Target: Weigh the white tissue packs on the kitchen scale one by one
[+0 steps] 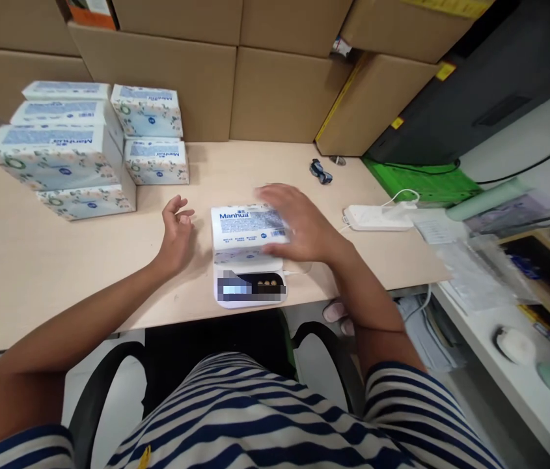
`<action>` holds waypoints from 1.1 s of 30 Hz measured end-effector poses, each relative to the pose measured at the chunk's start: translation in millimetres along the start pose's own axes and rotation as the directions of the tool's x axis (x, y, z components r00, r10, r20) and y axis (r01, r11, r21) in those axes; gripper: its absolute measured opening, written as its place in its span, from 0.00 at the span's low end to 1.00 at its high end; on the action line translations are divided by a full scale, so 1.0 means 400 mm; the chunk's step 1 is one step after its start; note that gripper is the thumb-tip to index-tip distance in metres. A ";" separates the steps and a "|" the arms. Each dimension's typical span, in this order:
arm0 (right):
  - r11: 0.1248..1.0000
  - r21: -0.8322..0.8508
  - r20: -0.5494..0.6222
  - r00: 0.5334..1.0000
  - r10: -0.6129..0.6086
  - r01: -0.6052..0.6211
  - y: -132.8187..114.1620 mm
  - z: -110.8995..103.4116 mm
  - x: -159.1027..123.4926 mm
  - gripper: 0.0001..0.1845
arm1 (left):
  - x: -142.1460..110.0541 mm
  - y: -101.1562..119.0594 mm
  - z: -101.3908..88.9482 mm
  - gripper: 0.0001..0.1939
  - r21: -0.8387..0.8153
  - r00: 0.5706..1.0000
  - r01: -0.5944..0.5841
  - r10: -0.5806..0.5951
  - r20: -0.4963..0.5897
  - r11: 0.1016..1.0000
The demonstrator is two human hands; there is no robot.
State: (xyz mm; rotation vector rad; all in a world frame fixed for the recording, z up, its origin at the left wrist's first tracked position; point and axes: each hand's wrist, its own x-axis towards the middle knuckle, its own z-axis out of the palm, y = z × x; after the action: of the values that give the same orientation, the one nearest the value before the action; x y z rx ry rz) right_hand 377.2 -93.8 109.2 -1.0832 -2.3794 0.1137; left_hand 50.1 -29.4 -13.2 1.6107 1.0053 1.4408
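Note:
A pack of tissues [248, 225], white with blue "Manhua" lettering, lies flat on a small white kitchen scale [220, 303]. The scale's display at the front is blurred out. My right hand [299, 225] is over the pack's right end, thumb toward the front and fingers toward the back. It is spread and slightly smeared by motion; whether it touches the pack I cannot tell. To the left of the pack, apart from it, my left hand [177, 238] is raised just above the table with loosely curled, separated fingers and nothing in them.
More tissue packs [60, 159] are stacked at the back left of the wooden table [167, 312]. Cardboard boxes [275, 98] line the back. A dark small object [321, 172], a white power strip [379, 217] and a green tray [416, 185] are on the right.

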 end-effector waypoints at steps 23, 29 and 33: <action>0.666 -0.568 0.281 0.646 0.710 -0.484 0.431 0.108 0.427 0.71 | -0.015 0.058 0.000 0.35 -0.006 0.945 0.294 -0.292 -0.147 0.956; 0.669 -0.612 0.266 0.687 0.676 -0.421 0.465 0.156 0.526 0.68 | -0.015 0.054 0.001 0.29 0.012 0.952 0.294 -0.292 -0.087 0.956; 0.675 -0.635 0.268 0.712 0.649 -0.377 0.479 0.162 0.587 0.68 | -0.010 0.049 -0.003 0.26 0.014 0.950 0.298 -0.295 -0.101 0.954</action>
State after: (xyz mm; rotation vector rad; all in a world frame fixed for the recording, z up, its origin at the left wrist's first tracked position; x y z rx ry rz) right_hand 347.6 214.6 98.6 -2.2662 -2.4791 -0.1191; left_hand 50.3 -41.2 3.1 1.3500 1.2715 1.3118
